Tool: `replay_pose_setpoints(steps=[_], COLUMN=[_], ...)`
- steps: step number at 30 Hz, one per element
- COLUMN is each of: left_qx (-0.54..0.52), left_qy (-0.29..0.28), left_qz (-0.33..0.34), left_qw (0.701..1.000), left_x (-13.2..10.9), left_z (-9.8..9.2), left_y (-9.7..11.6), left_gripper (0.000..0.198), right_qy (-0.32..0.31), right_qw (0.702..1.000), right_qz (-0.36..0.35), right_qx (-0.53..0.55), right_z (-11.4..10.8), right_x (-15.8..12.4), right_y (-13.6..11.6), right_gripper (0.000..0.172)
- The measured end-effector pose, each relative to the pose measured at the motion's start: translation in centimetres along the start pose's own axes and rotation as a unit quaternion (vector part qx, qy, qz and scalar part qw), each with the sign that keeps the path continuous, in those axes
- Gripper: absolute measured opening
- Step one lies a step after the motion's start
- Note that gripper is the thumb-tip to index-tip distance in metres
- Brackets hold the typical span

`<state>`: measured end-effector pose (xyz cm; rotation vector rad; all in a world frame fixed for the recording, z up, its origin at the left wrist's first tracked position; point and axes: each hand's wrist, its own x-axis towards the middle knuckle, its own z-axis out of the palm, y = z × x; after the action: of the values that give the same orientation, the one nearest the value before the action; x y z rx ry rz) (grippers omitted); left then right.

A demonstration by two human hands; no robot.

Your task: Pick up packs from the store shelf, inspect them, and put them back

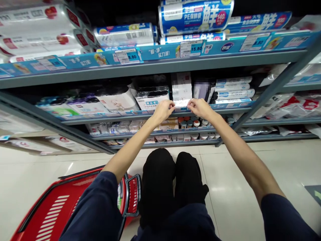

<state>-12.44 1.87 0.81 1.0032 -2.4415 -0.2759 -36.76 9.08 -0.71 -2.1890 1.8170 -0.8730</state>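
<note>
A narrow white package (181, 87) with small print and a red mark stands on the middle shelf, its near end at the shelf lip. At that end's left corner is my left hand (163, 110), thumb and forefinger pinched together. My right hand (200, 108) pinches the right corner in the same way. Left of it sits a black-and-white pack (151, 99) with blue lettering. A grey-purple pack (201, 90), partly blurred, stands to the right. The hands hide part of the shelf's front strip.
Above, a shelf edge (155, 63) with price tags carries rolls of plastic bags (195, 16). Lower shelves hold small jars (190, 124) and packets. A red shopping basket (52, 214) stands on the floor by my left side, near my knees (160, 167). A slanting grey post (273, 87) is at the right.
</note>
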Motion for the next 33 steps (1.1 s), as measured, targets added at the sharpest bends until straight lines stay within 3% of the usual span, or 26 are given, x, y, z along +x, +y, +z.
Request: replay_pose_setpoints(steps=[7, 12, 23, 26, 29, 31, 33], left_qx=[0.080, 0.138, 0.135, 0.102, 0.027, -0.010, 0.017], left_qy=[-0.034, -0.067, -0.091, -0.070, 0.034, 0.133, 0.200], left_qz=[0.068, 0.078, 0.068, 0.048, 0.037, -0.003, -0.134], left_qw=[0.994, 0.985, 0.984, 0.991, 0.998, 0.991, 0.971], left_x=[0.6, 0.3, 0.4, -0.1, -5.1, -12.0, -21.3], left_z=[-0.1, -0.3, -0.5, -0.9, -2.3, -3.4, -4.2], left_y=[0.1, 0.6, 1.1, 2.0, 2.0, 0.6, -2.1], left_gripper=[0.022, 0.029, 0.027, 0.021, 0.017, 0.023, 0.027], right_qy=[0.019, 0.014, 0.009, 0.017, 0.123, 0.187, 0.159], right_qw=[0.999, 0.998, 0.998, 0.998, 0.982, 0.951, 0.925], right_qz=[-0.039, -0.053, -0.054, -0.051, -0.021, 0.033, 0.113], right_qx=[-0.019, -0.008, -0.024, 0.020, 0.144, 0.243, 0.325], right_z=[0.5, 0.8, 0.5, 0.0, 0.5, 2.8, 6.9], right_x=[0.0, 0.1, 0.5, -0.1, -4.0, -8.8, -14.8], right_y=[1.0, 1.5, 1.3, 0.6, -1.1, -2.1, -2.6], right_gripper=[0.012, 0.018, 0.011, 0.011, 0.032, 0.039, 0.039])
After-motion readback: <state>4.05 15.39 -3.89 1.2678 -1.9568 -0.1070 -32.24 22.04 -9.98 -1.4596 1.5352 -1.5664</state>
